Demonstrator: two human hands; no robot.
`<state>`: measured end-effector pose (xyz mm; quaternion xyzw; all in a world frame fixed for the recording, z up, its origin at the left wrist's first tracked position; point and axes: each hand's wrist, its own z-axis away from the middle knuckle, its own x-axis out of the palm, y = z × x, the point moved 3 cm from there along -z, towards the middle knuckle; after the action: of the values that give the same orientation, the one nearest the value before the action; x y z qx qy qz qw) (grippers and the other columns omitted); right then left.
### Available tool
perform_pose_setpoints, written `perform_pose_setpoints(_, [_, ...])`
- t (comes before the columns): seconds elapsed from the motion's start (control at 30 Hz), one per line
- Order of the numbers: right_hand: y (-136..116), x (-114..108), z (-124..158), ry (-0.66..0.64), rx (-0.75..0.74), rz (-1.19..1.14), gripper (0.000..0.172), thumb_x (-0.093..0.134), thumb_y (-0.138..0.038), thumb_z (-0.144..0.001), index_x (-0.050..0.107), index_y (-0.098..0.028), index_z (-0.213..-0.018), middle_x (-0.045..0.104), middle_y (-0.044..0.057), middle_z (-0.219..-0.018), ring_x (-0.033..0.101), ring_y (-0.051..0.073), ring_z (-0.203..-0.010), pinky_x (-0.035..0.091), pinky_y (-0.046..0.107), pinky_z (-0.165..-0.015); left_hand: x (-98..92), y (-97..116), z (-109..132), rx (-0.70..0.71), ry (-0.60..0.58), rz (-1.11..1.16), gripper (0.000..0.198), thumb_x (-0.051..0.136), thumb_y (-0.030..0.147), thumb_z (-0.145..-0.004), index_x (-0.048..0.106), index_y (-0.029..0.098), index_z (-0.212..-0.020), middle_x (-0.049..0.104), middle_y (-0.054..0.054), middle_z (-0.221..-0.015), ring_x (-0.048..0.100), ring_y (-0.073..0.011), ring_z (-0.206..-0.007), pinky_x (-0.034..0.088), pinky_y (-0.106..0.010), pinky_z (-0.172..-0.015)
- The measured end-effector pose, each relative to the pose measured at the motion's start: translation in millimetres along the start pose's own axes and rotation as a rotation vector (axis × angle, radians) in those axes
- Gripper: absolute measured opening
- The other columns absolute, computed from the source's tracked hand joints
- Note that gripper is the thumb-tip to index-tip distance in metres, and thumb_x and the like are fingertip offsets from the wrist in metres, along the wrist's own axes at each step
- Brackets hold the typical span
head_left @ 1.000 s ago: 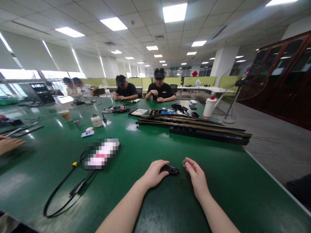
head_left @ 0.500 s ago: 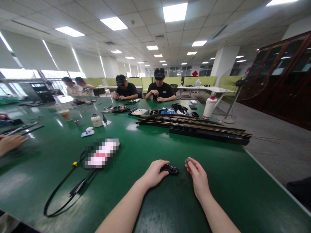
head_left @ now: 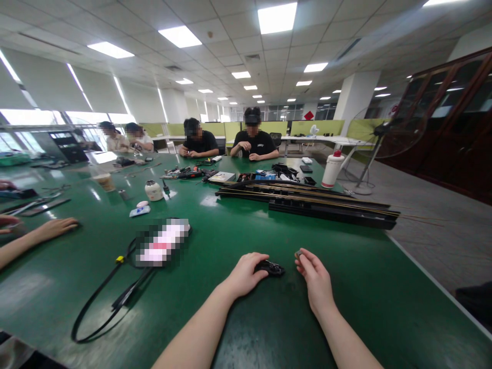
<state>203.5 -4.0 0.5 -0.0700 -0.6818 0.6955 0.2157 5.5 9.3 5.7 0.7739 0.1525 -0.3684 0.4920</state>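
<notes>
My left hand (head_left: 246,275) curls its fingers and thumb around one end of a small black device with an open, detailed inner side (head_left: 272,268), resting on the green table (head_left: 230,230). The device's exact kind is too small to make out. To its right, my right hand (head_left: 314,277) is raised slightly, with thumb and forefinger pinching a small grey piece (head_left: 298,254). A gap separates this piece from the black device.
A phone (head_left: 165,243) with a looped black strap (head_left: 77,318) lies to the left. Black rails with thin brass rods (head_left: 326,207) lie ahead. A white bottle (head_left: 332,170) stands behind them. Another person's hand (head_left: 57,228) rests at far left.
At far left the other person's arm has reached further in over the table. My two hands have hardly moved, still holding the black device and the small grey piece.
</notes>
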Motion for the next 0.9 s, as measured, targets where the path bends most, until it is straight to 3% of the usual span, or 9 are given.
perform_pose_setpoints(0.33, [-3.0, 0.1, -0.9, 0.011, -0.001, -0.031, 0.046, 0.073, -0.045, -0.057, 0.064, -0.018, -0.093, 0.069, 0.005, -0.088, 0.063, 0.019, -0.077, 0.051, 0.028, -0.064, 1.6, -1.6, -2.1, 0.01, 0.015, 0.02, 0.04, 0.064, 0.019, -0.077, 0.056, 0.021, -0.117, 0.061, -0.005, -0.114, 0.053, -0.0214, -0.107, 0.039, -0.036, -0.097])
perform_pose_setpoints(0.9, [-7.1, -0.3, 0.1, 0.002, 0.01, -0.013, 0.05, 0.073, -0.047, -0.057, 0.063, -0.018, -0.096, 0.07, 0.007, -0.093, 0.064, 0.021, -0.081, 0.051, 0.03, -0.066, 2.9, -0.6, -3.1, 0.036, 0.032, 0.087, 0.045, 0.064, 0.015, -0.074, 0.055, 0.023, -0.117, 0.059, -0.006, -0.113, 0.053, -0.0228, -0.105, 0.04, -0.039, -0.095])
